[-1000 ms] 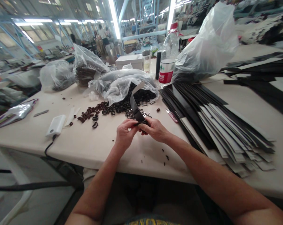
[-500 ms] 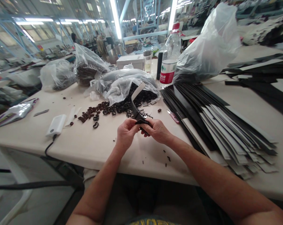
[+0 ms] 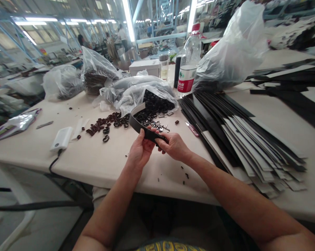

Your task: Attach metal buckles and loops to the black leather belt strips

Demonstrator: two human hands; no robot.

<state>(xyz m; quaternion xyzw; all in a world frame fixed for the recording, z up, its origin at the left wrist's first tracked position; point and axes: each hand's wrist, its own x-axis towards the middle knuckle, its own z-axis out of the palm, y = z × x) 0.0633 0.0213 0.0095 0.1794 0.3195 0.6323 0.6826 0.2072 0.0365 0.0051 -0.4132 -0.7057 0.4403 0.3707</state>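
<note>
Both my hands hold one black strap (image 3: pixel 138 122) just above the table's front middle. My left hand (image 3: pixel 140 150) pinches it from the left, my right hand (image 3: pixel 173 145) grips its near end from the right. The strap curves away to the left and lies low, its pale underside showing. Just beyond it lie a spill of dark rings (image 3: pixel 107 124) and small metal buckles (image 3: pixel 154 124) from an open clear bag (image 3: pixel 144 93).
A fanned stack of black straps (image 3: pixel 241 129) fills the table's right side. Behind stand a water bottle (image 3: pixel 189 68), a jar (image 3: pixel 163 67), a white box (image 3: pixel 144 67) and several plastic bags (image 3: pixel 236 48). A white power bank (image 3: pixel 60 138) with cable lies left.
The strap's free end, which stood upright over the rings, has swung down and to the left. My hands have stayed in about the same place.
</note>
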